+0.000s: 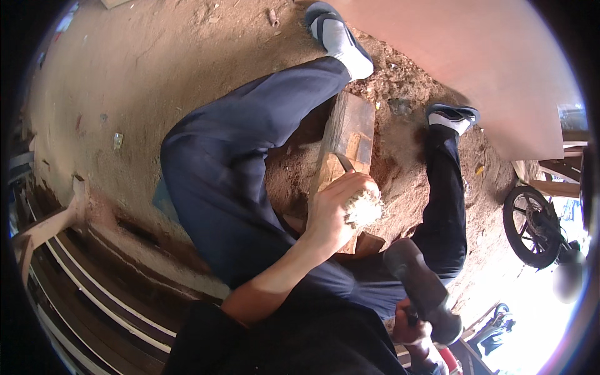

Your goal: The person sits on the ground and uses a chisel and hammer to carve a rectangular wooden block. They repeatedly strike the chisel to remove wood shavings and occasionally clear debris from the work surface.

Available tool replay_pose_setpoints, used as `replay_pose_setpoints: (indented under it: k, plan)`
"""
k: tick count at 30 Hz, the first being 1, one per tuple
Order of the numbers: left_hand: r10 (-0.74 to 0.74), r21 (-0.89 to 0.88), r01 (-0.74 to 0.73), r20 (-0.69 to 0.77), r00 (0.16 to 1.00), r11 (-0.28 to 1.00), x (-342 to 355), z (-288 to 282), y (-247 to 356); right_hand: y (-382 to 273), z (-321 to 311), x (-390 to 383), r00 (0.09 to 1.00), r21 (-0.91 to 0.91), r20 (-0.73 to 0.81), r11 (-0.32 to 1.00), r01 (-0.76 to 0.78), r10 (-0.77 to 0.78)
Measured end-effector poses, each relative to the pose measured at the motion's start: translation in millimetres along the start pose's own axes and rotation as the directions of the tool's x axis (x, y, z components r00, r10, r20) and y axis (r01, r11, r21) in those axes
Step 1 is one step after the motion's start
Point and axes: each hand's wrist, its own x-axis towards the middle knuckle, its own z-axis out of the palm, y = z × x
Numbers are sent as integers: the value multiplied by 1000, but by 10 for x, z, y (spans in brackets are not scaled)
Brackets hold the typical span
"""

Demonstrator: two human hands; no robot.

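My left hand [328,215] is closed round the handle of a chisel [345,164]. The handle's pale, frayed end sticks out above my fist. The blade points away from me and its tip meets the worked face of a thick wooden beam [351,119], which lies between my legs. At the lower right, my right hand [410,328] is wrapped round the handle of a hammer [422,287]. The big dark hammer head is raised over my right thigh, apart from the chisel. Most of the hammer's handle is hidden by the head and hand.
A small wood block [370,244] sits by the beam's near end. Chips litter the dirt floor [119,75]. Wooden slats [94,294] lie at the left, and a large pinkish board [500,69] at the upper right. A motorcycle wheel [531,226] stands at the right.
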Motion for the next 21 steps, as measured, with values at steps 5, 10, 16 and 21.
replay_pose_setpoints:
  k: [5,10,16,21]
  plan:
    - [-70,-100,68,-17,997,993,81,19,0,-114,-44,137,1000,27,11,999,-20,20]
    - [23,-6,-23,-8,1000,1000,91,-40,21,89,164,120,994,-39,-88,997,-73,69]
    - [20,7,-20,7,1000,1000,58,-60,4,86,58,-224,984,404,-59,905,-131,169]
    - [50,-22,-50,-1,999,999,22,-81,5,28,171,147,985,44,-169,998,-32,39]
